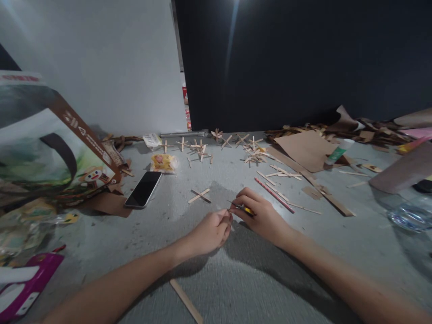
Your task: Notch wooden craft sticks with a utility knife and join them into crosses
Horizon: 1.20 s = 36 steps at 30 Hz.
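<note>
My right hand (261, 216) is closed around a small craft knife (248, 210) with a yellow and dark handle. The knife's thin tip points left, towards my other hand. Close beside it, my left hand (212, 229) is pinched shut, and what its fingers hold is too small and hidden to make out. The fingertips of both hands nearly meet above the table. Just beyond them lie two crossed wooden sticks (200, 196). Nearer to me a single flat wooden stick (186, 300) rests on the table.
A phone (143, 190) and a yellow packet (164, 163) lie left, by a large printed bag (54, 139). Several crossed sticks (254, 156) are scattered at the back. Right are a red pencil (274, 195), cardboard (302, 150), a glue stick (339, 151) and a glass (410, 218). A purple tool (37, 279) lies front left.
</note>
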### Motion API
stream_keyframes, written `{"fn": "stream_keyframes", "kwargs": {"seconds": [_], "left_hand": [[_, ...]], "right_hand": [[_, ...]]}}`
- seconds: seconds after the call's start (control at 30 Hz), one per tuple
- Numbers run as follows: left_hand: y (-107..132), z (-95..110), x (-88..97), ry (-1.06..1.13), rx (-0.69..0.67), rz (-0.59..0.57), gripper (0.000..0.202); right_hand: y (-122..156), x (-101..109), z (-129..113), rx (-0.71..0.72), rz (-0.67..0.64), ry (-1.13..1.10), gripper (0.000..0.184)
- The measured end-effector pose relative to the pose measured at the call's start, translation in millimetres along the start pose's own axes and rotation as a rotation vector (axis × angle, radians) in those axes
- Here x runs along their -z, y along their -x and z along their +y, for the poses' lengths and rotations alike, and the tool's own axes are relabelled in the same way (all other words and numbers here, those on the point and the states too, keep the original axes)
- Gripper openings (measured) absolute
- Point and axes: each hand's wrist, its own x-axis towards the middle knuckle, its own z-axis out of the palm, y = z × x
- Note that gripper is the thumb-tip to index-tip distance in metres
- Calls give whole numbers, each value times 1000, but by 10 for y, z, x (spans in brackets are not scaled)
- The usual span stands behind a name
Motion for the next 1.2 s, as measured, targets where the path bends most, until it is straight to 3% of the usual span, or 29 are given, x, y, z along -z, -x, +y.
{"fn": "stream_keyframes", "kwargs": {"seconds": [0.57,0.7,0.83,0.93,1.07,1.2], "left_hand": [[-5,-15,-48,-65,-48,27,38],[-77,-52,7,70,-4,114,32],[-154,-89,104,210,-115,225,48],[-169,-103,124,246,-123,228,53],[-144,-83,94,197,-128,176,52],[-92,-22,55,194,-115,145,51]], "right_hand": [[36,-16,-49,-51,-158,199,11],[87,-81,-127,-35,-223,281,11],[153,-175,-220,8,-253,321,19],[152,-186,-210,-3,-193,247,19],[102,-160,-160,-66,-5,113,11],[51,-146,-168,-108,156,20,16]]}}
